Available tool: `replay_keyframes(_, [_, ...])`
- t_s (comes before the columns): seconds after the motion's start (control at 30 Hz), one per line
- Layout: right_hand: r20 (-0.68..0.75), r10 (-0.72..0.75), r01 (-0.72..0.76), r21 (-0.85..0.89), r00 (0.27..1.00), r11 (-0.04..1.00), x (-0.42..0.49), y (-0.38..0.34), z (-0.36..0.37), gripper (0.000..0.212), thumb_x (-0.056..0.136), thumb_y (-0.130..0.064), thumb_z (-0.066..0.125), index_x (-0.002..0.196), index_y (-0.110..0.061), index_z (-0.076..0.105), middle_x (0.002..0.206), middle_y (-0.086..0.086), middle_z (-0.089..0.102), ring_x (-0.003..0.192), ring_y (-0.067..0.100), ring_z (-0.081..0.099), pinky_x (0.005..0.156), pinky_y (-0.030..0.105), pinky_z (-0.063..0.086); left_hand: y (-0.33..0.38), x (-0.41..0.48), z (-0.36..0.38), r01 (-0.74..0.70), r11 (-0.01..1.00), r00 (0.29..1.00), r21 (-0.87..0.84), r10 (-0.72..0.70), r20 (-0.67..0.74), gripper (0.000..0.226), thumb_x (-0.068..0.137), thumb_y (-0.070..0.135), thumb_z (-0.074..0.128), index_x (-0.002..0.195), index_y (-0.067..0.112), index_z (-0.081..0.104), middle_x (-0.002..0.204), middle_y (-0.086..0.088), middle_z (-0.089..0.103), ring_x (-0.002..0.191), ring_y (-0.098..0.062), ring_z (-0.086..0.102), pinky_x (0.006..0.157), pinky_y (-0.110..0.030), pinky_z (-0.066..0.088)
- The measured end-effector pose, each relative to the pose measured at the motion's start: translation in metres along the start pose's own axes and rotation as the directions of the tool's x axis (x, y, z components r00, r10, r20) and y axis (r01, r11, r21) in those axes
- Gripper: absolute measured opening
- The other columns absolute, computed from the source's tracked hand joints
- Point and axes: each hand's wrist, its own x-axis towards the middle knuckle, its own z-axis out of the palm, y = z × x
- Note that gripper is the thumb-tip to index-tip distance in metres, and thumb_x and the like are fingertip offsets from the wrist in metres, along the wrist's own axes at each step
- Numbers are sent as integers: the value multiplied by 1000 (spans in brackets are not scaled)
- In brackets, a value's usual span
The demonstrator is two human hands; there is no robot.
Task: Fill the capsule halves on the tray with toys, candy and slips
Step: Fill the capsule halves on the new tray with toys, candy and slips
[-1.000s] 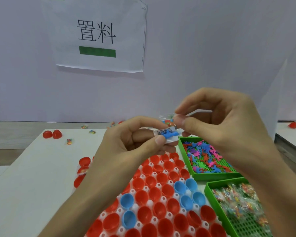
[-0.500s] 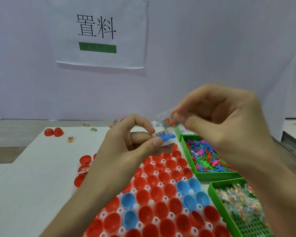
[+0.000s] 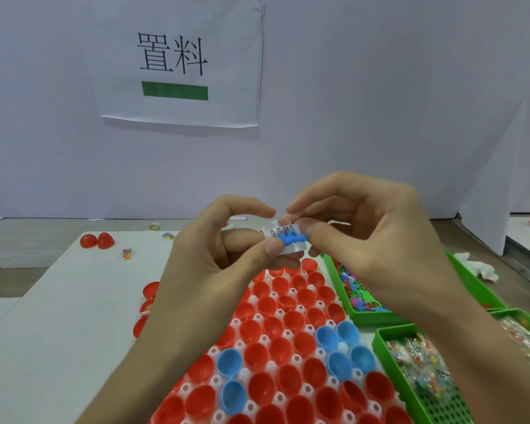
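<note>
Since half a second ago my right hand (image 3: 371, 240) has closed in, pinching a candy (image 3: 285, 220) just beside the slip (image 3: 283, 231) and blue toy (image 3: 292, 239) pinched by my left hand (image 3: 214, 270) above the tray (image 3: 288, 334); visible capsule halves (image 3: 291, 319) look unfilled; nearly everything remains.

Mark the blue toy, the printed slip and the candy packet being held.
blue toy (image 3: 291, 239), head view, its body.
printed slip (image 3: 279, 231), head view, printed face.
candy packet (image 3: 285, 220), head view, clear wrapper.
</note>
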Motion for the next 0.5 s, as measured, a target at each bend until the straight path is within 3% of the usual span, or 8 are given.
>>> replay_keyframes(0.07, [-4, 12, -12, -9, 1000, 1000, 0, 1, 2, 24, 86, -2, 68, 89, -26, 72, 85, -8, 76, 80, 15, 75, 68, 29, 61, -1, 0, 1, -44, 996, 999, 75, 46, -27, 23, 83, 22, 66, 105, 17, 61, 77, 4, 77, 75, -12, 75, 72, -16, 55])
replay_keyframes(0.17, [11, 46, -47, 29, 999, 998, -2, 1, 4, 29, 89, 6, 64, 86, -22, 73, 82, -8, 76, 75, 11, 74, 64, 20, 58, -4, -1, 1, -129, 965, 986, 229, 150, -76, 15, 87, 21, 67, 101, 19, 62, 74, 10, 76, 71, -7, 73, 70, -16, 55])
replay_keyframes(0.27, [11, 84, -85, 100, 996, 991, -2, 1, 7, 28, 92, 7, 59, 86, -16, 73, 81, -5, 76, 67, 11, 72, 63, 16, 55, -5, -2, 0, -207, 873, 954, 443, 281, -109, 11, 88, 24, 65, 98, 22, 60, 70, 16, 71, 67, -2, 70, 67, -16, 54])
replay_keyframes(0.4, [10, 102, -102, 187, 995, 977, -3, -1, 16, 6, 83, -15, 76, 88, -16, 73, 84, -1, 77, 76, 11, 73, 69, 19, 57, -4, -1, -4, -266, 791, 920, 551, 380, -101, 15, 90, 21, 63, 103, 22, 58, 65, 16, 66, 63, 0, 66, 64, -14, 51])
replay_keyframes(0.5, [-2, 101, -99, 203, 995, 974, -4, 0, 23, 14, 77, -15, 79, 89, -19, 72, 85, -4, 77, 81, 9, 74, 71, 15, 55, -2, 0, -10, -280, 755, 919, 593, 389, -61, 15, 90, 21, 62, 104, 25, 57, 63, 16, 63, 62, -1, 64, 63, -11, 49])
